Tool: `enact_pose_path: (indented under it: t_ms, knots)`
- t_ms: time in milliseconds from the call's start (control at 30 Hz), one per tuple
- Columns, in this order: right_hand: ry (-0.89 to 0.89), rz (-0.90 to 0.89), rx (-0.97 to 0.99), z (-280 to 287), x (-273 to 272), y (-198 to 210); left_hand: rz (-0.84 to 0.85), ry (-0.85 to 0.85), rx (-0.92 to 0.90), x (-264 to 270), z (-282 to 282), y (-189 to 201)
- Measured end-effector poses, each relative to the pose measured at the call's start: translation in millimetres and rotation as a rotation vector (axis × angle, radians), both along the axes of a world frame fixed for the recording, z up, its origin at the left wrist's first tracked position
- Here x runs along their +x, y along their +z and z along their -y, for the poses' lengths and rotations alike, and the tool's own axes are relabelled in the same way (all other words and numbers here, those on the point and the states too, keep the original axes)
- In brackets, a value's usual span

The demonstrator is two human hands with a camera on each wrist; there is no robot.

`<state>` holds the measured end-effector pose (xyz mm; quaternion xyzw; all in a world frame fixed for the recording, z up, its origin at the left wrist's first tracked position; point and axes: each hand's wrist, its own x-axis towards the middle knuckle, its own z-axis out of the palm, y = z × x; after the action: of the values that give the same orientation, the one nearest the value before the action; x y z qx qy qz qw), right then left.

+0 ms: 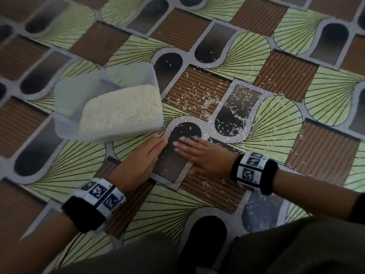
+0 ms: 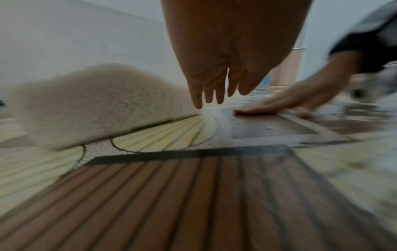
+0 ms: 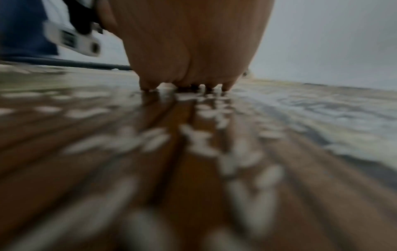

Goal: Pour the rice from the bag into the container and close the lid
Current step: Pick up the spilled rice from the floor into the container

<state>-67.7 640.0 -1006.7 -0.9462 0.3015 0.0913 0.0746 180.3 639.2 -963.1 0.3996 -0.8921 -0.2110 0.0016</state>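
The container (image 1: 110, 99), with no lid on, sits on the patterned mat (image 1: 276, 119) with rice (image 1: 122, 109) heaped inside. Loose grains (image 1: 199, 95) lie scattered on the mat just right of the container. Near its front corner, the left hand (image 1: 144, 159) and right hand (image 1: 201, 155) lie flat with fingers straight, holding nothing.

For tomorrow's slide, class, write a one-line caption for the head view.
Both flat hands, left hand and right hand, sweep spilled rice on patterned flooring beside the rice-filled container.
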Motion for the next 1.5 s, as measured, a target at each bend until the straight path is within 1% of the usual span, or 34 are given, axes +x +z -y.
enact_pose_path:
  t_ms: [100,167,233,300,400,433,500,567,633,667,700,767,867,933,1000,1033,1100,1133,1200,1267,1333,1433,1467,1500]
  knots:
    - [-0.108,-0.034,0.030,15.7,-15.9,9.1,0.082,-0.175,-0.084,2.4,-21.8,-5.0]
    - [-0.152,-0.055,0.014,11.3,-30.3,13.1,0.115,-0.361,-0.120,5.5,-34.0,-11.9]
    - [-0.144,-0.035,-0.023,-8.3,-45.1,14.0,0.165,-0.503,-0.173,8.2,-37.2,-26.1]
    - [-0.112,-0.010,-0.044,-39.5,-57.8,15.4,0.205,-0.576,-0.225,1.9,-25.0,-40.3]
    - [-0.057,0.009,-0.014,-91.4,-69.9,19.4,0.231,-0.601,-0.291,-21.0,11.6,-51.1]
    - [-0.029,0.012,0.001,-105.6,-72.1,19.1,0.229,-0.581,-0.302,-29.8,25.4,-50.5]
    - [0.042,0.014,0.032,-126.2,-73.5,15.5,0.234,-0.488,-0.276,-47.4,49.1,-42.3]
    - [0.120,0.000,0.065,-136.5,-70.3,10.4,0.267,-0.416,-0.240,-60.1,60.3,-29.9]
    - [0.181,-0.041,0.053,-134.6,-66.1,4.3,0.268,-0.432,-0.275,-68.3,60.5,-20.1]
    - [0.172,-0.055,0.038,-128.8,-65.2,1.8,0.248,-0.455,-0.304,-71.3,57.6,-17.0]
    - [0.123,-0.057,0.029,-120.9,-65.2,0.9,0.229,-0.475,-0.329,-74.3,52.9,-14.3]
    - [-0.041,-0.021,0.030,-101.2,-66.2,9.0,0.209,-0.495,-0.348,-80.0,41.6,-13.3]
    - [-0.316,0.146,0.076,-86.5,-84.6,32.6,0.182,-0.523,-0.318,-87.3,26.3,-20.7]
    - [-0.579,0.255,0.087,-94.9,-110.3,45.1,0.121,-0.570,-0.316,-97.7,16.5,-21.6]
    - [-0.814,0.285,0.064,-114.8,-140.4,50.3,0.045,-0.660,-0.314,-115.3,2.3,-20.8]
    - [-0.908,0.290,0.062,-126.5,-152.8,52.0,0.015,-0.720,-0.314,-125.1,-7.2,-21.5]
    - [-1.036,0.301,0.059,-148.1,-169.9,55.2,-0.034,-0.857,-0.264,-143.1,-28.0,-27.8]
    - [-1.075,0.299,0.055,-157.7,-174.3,56.8,-0.041,-0.924,-0.238,-150.5,-35.5,-34.0]
    - [-1.116,0.289,0.050,-171.9,-173.1,58.6,-0.009,-1.009,-0.258,-159.9,-39.6,-43.2]
    - [-1.139,0.286,0.067,-180.3,-167.4,58.4,0.046,-1.016,-0.300,-167.6,-30.1,-48.5]
    - [-1.155,0.295,0.092,-178.5,-157.6,57.4,0.121,-0.928,-0.269,-170.3,-11.8,-48.3]
    - [-1.159,0.294,0.116,-159.6,-145.3,53.8,0.201,-0.760,-0.226,-166.1,22.3,-43.2]
    - [-1.153,0.302,0.124,-150.2,-143.2,51.3,0.205,-0.699,-0.250,-161.8,31.5,-40.7]
    - [-1.153,0.314,0.125,-140.3,-142.2,49.6,0.197,-0.640,-0.322,-158.1,38.2,-37.9]
